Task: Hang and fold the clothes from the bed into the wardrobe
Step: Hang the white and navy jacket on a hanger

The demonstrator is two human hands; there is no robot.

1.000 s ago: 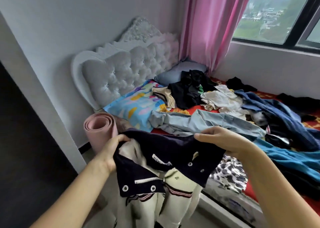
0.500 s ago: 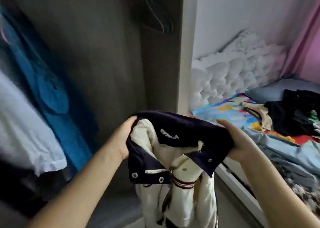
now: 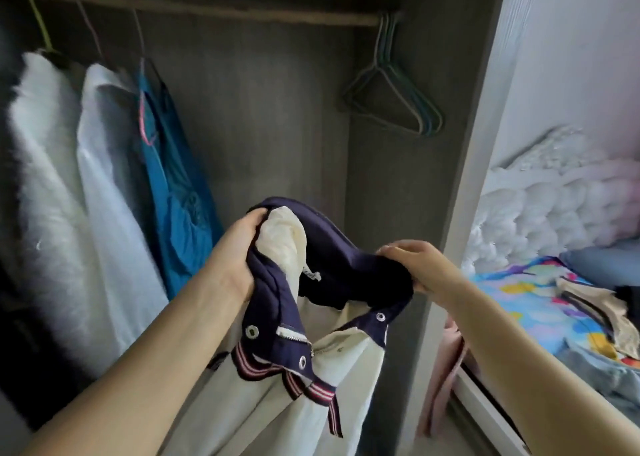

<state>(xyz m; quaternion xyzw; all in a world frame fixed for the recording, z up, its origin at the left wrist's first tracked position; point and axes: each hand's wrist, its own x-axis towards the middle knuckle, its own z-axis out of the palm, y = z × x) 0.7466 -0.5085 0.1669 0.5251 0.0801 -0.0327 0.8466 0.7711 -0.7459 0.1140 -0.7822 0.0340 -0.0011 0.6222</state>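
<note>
- Nearest, two bare forearms reach forward from the bottom corners and hold a cream jacket (image 3: 263,410) with a navy collar (image 3: 332,258) up in front of the open wardrobe (image 3: 263,116).
- On one side, the left hand (image 3: 239,254) grips the collar's left end, its fingers curled round a bunch of navy cloth and cream lining.
- On the other, the right hand (image 3: 420,265) pinches the collar's right end, thumb on top and fingers curled beneath the fabric.
- Between the hands the collar sags in a loop; metal snaps and a zip end show on its front tabs, and striped navy, red and white trim hangs below them.
- The jacket's cream body drops out of view at the lower edge, well clear of the bed.
- To the right, just beyond the wardrobe's side panel, the bed (image 3: 485,403) carries a colourful patterned pillow (image 3: 519,303), pale blue denim (image 3: 602,376) and a beige garment (image 3: 595,303).
- A rolled pink mat (image 3: 441,379) stands between the wardrobe and the bed frame.
- Farther back, inside the wardrobe, a teal garment (image 3: 180,213) and two white garments (image 3: 69,185) hang on the left part of the rail (image 3: 214,10).
- Several bare wire hangers (image 3: 398,99) hang bunched at the rail's right end.
- Farthest, the tufted white headboard (image 3: 554,206) stands against the wall.
</note>
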